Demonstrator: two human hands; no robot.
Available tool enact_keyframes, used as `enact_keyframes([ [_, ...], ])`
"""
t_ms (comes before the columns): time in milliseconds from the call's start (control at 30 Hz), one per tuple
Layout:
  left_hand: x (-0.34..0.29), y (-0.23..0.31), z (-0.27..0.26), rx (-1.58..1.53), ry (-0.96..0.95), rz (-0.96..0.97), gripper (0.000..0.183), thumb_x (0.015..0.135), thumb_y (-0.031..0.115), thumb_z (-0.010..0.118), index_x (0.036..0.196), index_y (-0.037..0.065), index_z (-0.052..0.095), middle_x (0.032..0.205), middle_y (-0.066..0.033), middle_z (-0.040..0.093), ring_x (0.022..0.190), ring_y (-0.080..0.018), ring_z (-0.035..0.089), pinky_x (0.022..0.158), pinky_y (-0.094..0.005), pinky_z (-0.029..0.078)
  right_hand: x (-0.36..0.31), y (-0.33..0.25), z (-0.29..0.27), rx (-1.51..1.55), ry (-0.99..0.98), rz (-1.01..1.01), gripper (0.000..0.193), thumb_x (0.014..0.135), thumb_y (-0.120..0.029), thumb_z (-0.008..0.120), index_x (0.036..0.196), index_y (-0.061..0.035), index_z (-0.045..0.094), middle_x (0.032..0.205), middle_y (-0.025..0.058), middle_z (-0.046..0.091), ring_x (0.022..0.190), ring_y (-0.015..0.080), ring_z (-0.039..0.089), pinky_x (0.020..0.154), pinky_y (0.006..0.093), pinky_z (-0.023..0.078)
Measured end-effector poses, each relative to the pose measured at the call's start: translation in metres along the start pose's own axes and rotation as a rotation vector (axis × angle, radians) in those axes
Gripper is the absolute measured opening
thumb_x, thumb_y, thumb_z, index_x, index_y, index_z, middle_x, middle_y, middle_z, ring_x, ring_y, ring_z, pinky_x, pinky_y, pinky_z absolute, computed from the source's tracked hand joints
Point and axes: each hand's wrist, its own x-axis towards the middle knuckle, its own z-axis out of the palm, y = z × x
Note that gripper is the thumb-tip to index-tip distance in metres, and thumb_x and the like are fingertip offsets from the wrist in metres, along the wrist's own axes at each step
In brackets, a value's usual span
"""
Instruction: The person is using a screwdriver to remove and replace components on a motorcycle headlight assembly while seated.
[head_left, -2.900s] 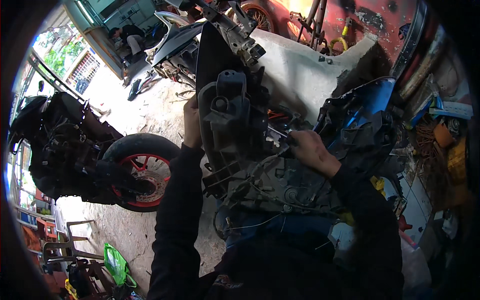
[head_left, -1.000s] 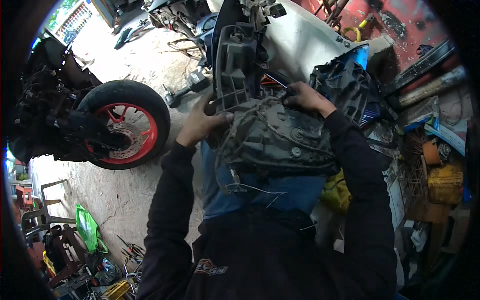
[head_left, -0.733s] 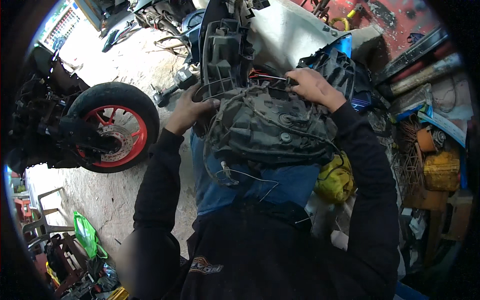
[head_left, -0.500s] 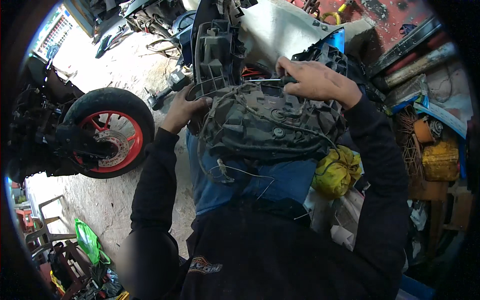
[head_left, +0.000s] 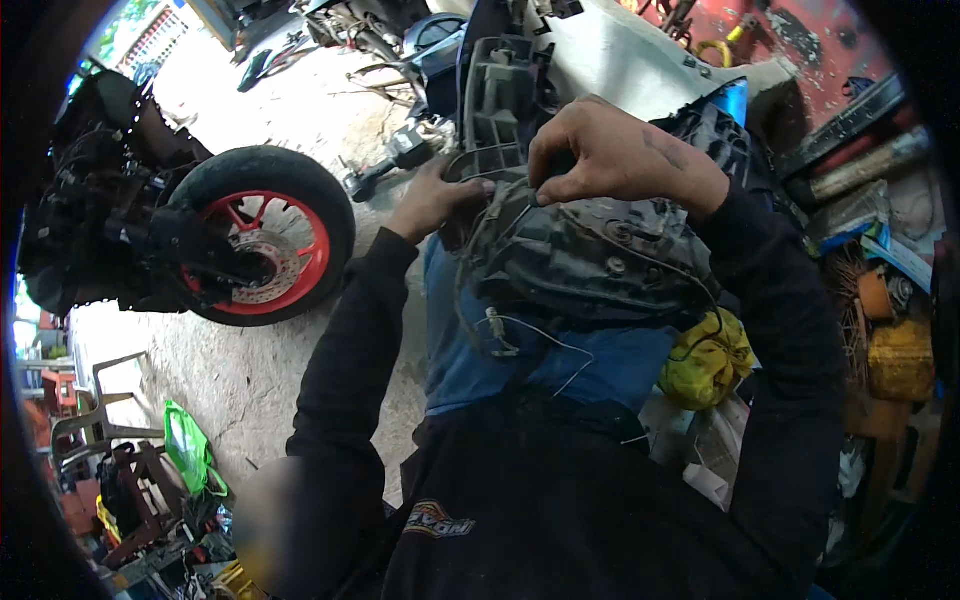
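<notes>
Across my lap, on blue trousers (head_left: 550,370), rests a dusty dark plastic motorcycle housing (head_left: 560,265), with cables running over it. My left hand (head_left: 437,202) is closed on its left edge, thumb on top and the other fingers partly hidden. Above the housing's upper left, my right hand (head_left: 615,160) pinches a screwdriver (head_left: 520,216) by its dark handle. The thin metal shaft slants down and left onto the housing; I cannot tell what its tip touches. A thin white wire with a connector (head_left: 497,330) hangs over the front edge onto my lap.
To the left stands a motorcycle wheel (head_left: 300,240) with a red rim and brake disc. A dark pronged part (head_left: 390,165) lies on the concrete floor. A yellow bag (head_left: 708,365) sits at my right, near a rusty wire bundle (head_left: 852,300). A green bag (head_left: 190,450) lies lower left.
My right hand has moved left across the housing, and the screwdriver has swung from pointing level left to slanting down. My left hand keeps its hold. The whole view has shifted.
</notes>
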Motion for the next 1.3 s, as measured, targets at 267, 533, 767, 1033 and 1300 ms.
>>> enact_keyframes([
  [267,-0.010,0.009,-0.001,-0.040,0.000,0.004,0.056,0.074,0.028,0.076,0.116,-0.004,0.058,0.103,-0.0139,0.066,0.091,-0.0175,0.063,0.081,-0.0310,0.049,0.028,0.000,0.028,-0.030,-0.087,-0.029,0.021,0.070,-0.014,0.071,0.085,0.0009,0.071,0.080,0.0173,0.067,0.076,0.0289,0.067,0.073,0.0359,0.052],
  [533,-0.007,0.001,-0.006,0.058,0.009,0.032,0.059,0.075,0.030,0.075,0.121,-0.002,0.057,0.106,-0.0158,0.065,0.095,-0.0201,0.063,0.083,-0.0340,0.049,0.037,-0.002,0.028,0.043,-0.210,0.108,0.023,0.072,-0.017,0.072,0.086,0.0012,0.070,0.081,0.0184,0.067,0.078,0.0287,0.067,0.073,0.0368,0.052],
  [767,-0.008,-0.004,-0.008,-0.029,-0.025,-0.009,0.057,0.074,0.029,0.075,0.119,-0.001,0.057,0.108,-0.0138,0.064,0.097,-0.0188,0.061,0.085,-0.0327,0.048,0.049,-0.012,0.055,-0.155,0.215,0.052,0.035,0.079,-0.019,0.069,0.108,-0.0017,0.061,0.083,0.0160,0.067,0.083,0.0289,0.067,0.074,0.0373,0.052],
  [1033,-0.012,0.008,-0.003,-0.018,-0.012,-0.002,0.056,0.073,0.026,0.075,0.118,-0.002,0.058,0.107,-0.0122,0.064,0.095,-0.0164,0.060,0.083,-0.0312,0.048,0.064,0.001,0.049,-0.369,0.011,0.025,0.033,0.085,-0.032,0.058,0.073,-0.0031,0.066,0.077,0.0190,0.063,0.076,0.0338,0.062,0.072,0.0444,0.047],
  [1300,-0.006,-0.009,-0.006,0.032,-0.071,0.010,0.046,0.071,0.022,0.074,0.109,-0.001,0.061,0.101,-0.0128,0.065,0.089,-0.0153,0.061,0.075,-0.0315,0.050,0.060,0.003,0.045,-0.240,-0.092,-0.257,0.021,0.083,-0.023,0.061,0.078,-0.0022,0.061,0.079,0.0164,0.060,0.080,0.0328,0.060,0.074,0.0430,0.046],
])
